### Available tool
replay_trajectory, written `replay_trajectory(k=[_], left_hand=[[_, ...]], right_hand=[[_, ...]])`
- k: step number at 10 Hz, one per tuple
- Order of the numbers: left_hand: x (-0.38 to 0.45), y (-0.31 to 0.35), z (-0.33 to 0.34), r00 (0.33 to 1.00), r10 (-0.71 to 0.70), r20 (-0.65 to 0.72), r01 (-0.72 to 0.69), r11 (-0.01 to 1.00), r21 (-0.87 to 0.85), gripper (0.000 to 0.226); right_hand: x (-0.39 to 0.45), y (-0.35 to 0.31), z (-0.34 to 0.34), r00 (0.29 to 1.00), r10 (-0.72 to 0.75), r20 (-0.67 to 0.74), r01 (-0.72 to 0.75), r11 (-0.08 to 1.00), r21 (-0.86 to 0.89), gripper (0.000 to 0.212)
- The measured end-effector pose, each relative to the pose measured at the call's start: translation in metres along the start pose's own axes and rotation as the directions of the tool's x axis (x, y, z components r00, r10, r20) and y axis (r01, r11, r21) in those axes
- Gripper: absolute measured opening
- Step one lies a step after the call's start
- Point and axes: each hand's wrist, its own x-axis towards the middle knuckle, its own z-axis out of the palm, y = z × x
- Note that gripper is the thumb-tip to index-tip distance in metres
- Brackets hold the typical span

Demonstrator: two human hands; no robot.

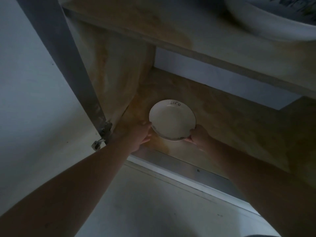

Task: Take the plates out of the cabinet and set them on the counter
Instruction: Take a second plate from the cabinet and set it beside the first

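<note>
Plate [172, 121]: sits between your hands, both equally near
Grip: left hand [142, 134], right hand [198, 136] each clasp its rim; draw toward you

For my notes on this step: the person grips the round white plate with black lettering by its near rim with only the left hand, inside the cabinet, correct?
Not quite. The head view shows both hands on the round white plate with black lettering: the left hand and the right hand each hold its near rim. The rest stands.

Dim light — a pale grey wall [25, 82] at left, a grey cabinet door edge [68, 62] with a metal hinge [102, 134], marbled beige shelves [230, 103] inside.
</note>
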Motion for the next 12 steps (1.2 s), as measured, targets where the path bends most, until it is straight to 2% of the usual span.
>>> replay_trajectory(k=[1, 2, 3, 4, 5, 6, 7, 8, 9, 10, 11, 12], left_hand=[[0.011, -0.011, 0.007, 0.999, 0.008, 0.043, -0.006, 0.999, -0.035, 0.036], [0.006, -0.017, 0.015, 0.997, 0.060, 0.048, -0.061, 0.998, 0.022, 0.042], [-0.006, -0.024, 0.012, 0.997, 0.076, -0.025, -0.073, 0.991, 0.111, 0.041], [-0.041, -0.028, 0.004, 0.967, 0.158, -0.198, -0.055, 0.893, 0.447, 0.032], [-0.100, -0.023, -0.002, 0.934, 0.204, -0.294, -0.040, 0.875, 0.482, 0.031], [-0.158, -0.016, -0.008, 0.937, 0.180, -0.298, -0.030, 0.895, 0.445, 0.030], [-0.214, -0.004, -0.016, 0.948, 0.119, -0.296, 0.008, 0.919, 0.395, 0.031], [-0.263, 0.006, -0.026, 0.959, 0.090, -0.267, 0.031, 0.909, 0.415, 0.029], [-0.307, 0.018, -0.038, 0.961, 0.045, -0.272, 0.063, 0.924, 0.376, 0.033], [-0.353, 0.034, -0.052, 0.963, -0.012, -0.270, 0.093, 0.953, 0.289, 0.036], [-0.411, 0.047, -0.068, 0.959, -0.047, -0.281, 0.101, 0.978, 0.181, 0.031], [-0.479, 0.066, -0.082, 0.954, -0.101, -0.281, 0.113, 0.993, 0.030, 0.037]], right_hand=[[-0.010, 0.006, -0.002, 1.000, 0.023, 0.010, -0.023, 0.996, 0.082, 0.041], [-0.022, 0.013, -0.005, 1.000, -0.011, 0.002, 0.011, 0.997, 0.070, 0.032], [-0.053, 0.021, -0.001, 0.997, 0.064, 0.039, -0.070, 0.983, 0.172, 0.033], [-0.099, 0.026, 0.008, 0.987, 0.160, 0.021, -0.161, 0.962, 0.219, 0.042], [-0.153, 0.019, 0.000, 0.978, 0.210, -0.002, -0.207, 0.964, 0.166, 0.033], [-0.208, 0.007, -0.020, 0.968, 0.250, 0.027, -0.251, 0.968, 0.021, 0.027], [-0.266, -0.011, -0.033, 0.964, 0.245, 0.103, -0.256, 0.960, 0.111, 0.041], [-0.316, -0.031, -0.041, 0.953, 0.271, 0.138, -0.290, 0.945, 0.151, 0.051], [-0.357, -0.051, -0.046, 0.948, 0.267, 0.172, -0.293, 0.944, 0.151, 0.054], [-0.403, -0.073, -0.048, 0.949, 0.257, 0.181, -0.284, 0.948, 0.144, 0.052], [-0.455, -0.096, -0.050, 0.965, 0.239, 0.108, -0.246, 0.968, 0.053, 0.043], [-0.516, -0.124, -0.051, 0.975, 0.196, 0.104, -0.190, 0.980, -0.064, 0.044]])
